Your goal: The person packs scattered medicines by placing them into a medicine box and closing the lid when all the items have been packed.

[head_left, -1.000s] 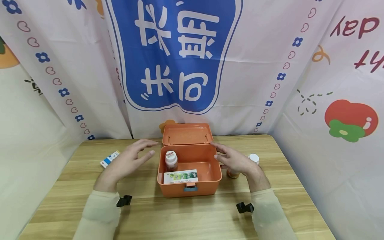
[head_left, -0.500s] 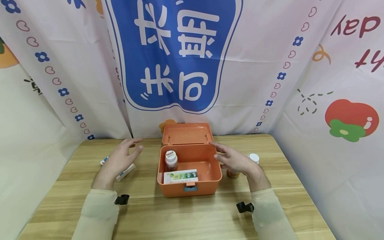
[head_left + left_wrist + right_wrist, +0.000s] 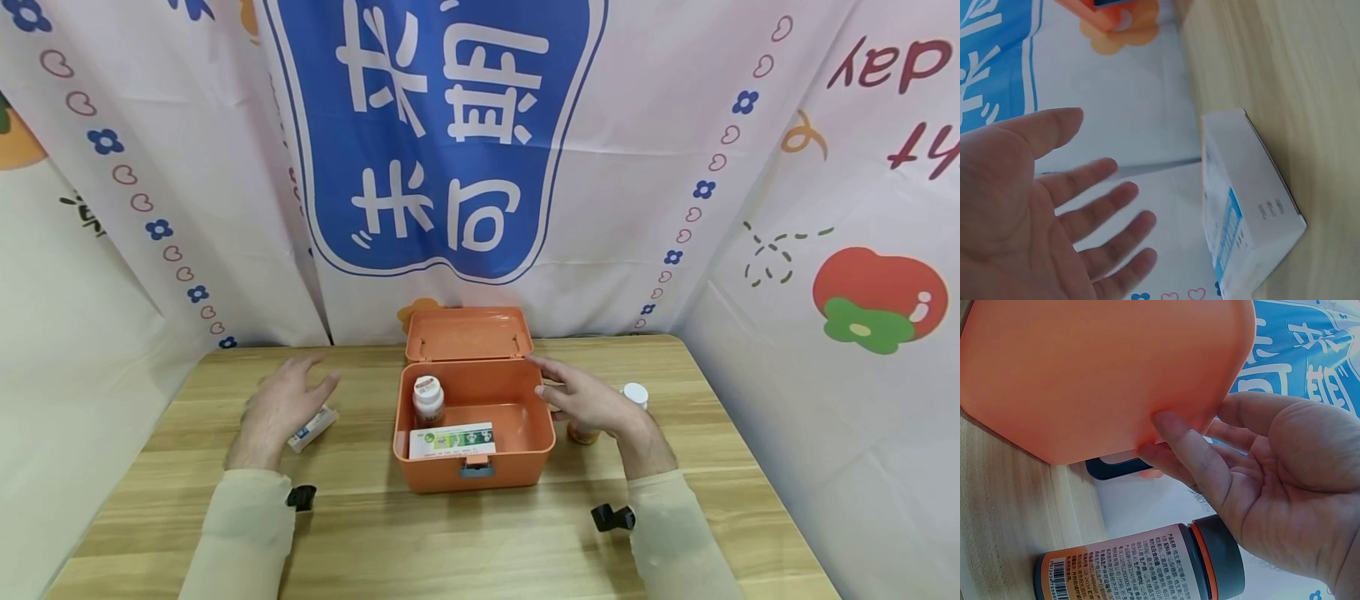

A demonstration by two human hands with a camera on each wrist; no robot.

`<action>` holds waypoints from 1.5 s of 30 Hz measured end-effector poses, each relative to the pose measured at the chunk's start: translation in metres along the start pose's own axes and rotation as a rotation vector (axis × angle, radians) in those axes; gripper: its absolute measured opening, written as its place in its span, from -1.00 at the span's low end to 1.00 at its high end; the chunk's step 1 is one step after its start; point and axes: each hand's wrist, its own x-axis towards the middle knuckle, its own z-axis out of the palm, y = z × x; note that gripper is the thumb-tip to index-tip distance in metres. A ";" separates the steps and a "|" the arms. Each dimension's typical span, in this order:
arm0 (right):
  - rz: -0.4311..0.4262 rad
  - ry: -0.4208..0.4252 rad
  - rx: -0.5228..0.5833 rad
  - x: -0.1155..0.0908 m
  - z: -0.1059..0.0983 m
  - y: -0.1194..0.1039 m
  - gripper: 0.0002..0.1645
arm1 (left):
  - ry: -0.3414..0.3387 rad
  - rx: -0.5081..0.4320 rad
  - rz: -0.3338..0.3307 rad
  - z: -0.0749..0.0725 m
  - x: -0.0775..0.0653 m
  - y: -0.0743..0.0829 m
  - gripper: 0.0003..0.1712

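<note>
My left hand [image 3: 279, 407], palm turned inward and fingers spread, hovers at the table's left with nothing in it. Close to its fingertips stands a small white carton with a blue band [image 3: 1254, 206]; in the head view a white carton [image 3: 312, 428] shows beside the wrist. My right hand [image 3: 581, 400] touches the right wall of an orange lidded box [image 3: 474, 477], fingers laid along the outside near the back corner and rim. Inside the box are a white pill bottle [image 3: 428, 402] and a white-and-green carton [image 3: 452, 442]. The box's lid [image 3: 470, 335] is raised.
A bottle with an orange base and dark cap [image 3: 1129, 562] stands below my right hand. In the head view a white cap [image 3: 635, 394] shows behind the right wrist. Printed cloth [image 3: 637, 183] hangs close behind the wooden table [image 3: 450, 550].
My left hand has moved left, away from the orange box, uncovering one white carton and covering another farther left. The right hand has stayed at the box.
</note>
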 end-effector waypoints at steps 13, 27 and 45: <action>-0.006 -0.006 0.006 -0.001 0.000 -0.001 -0.29 | -0.081 0.130 -0.123 0.007 -0.003 -0.019 0.08; -0.008 -0.004 -0.006 0.000 0.001 -0.001 -0.29 | -0.121 0.133 -0.151 0.015 -0.001 -0.028 0.04; -0.011 -0.010 -0.002 -0.001 0.000 -0.001 -0.29 | -0.124 0.128 0.093 0.020 0.006 -0.030 -0.08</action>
